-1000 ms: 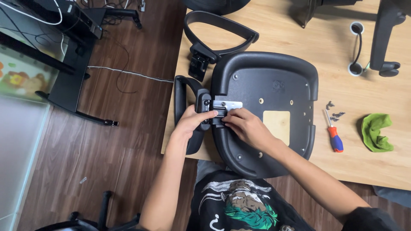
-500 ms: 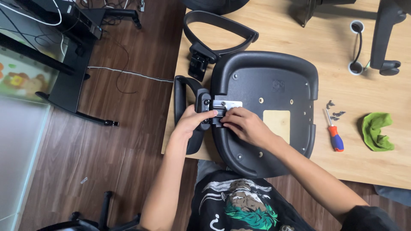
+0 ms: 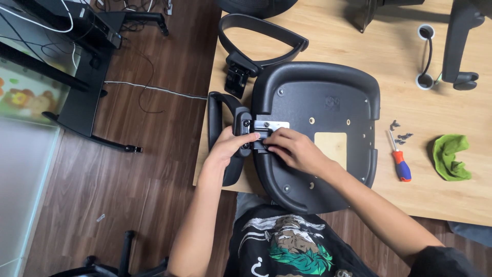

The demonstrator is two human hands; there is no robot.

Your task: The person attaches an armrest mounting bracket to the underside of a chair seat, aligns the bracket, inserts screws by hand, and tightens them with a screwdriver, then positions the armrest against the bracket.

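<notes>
An upturned black chair seat lies on the wooden table. A black armrest sits against its left edge, joined by a silver metal bracket. My left hand grips the armrest's mounting block just below the bracket. My right hand rests on the seat underside, its fingertips pinched at the lower part of the bracket. What the fingers pinch is hidden.
A second black armrest lies at the table's back left. A screwdriver with a red and blue handle, loose screws and a green cloth lie to the right. A desk frame and cables stand on the floor at left.
Both hands stay at the bracket; my right fingers shift slightly on it. Seat and armrest have not moved.
</notes>
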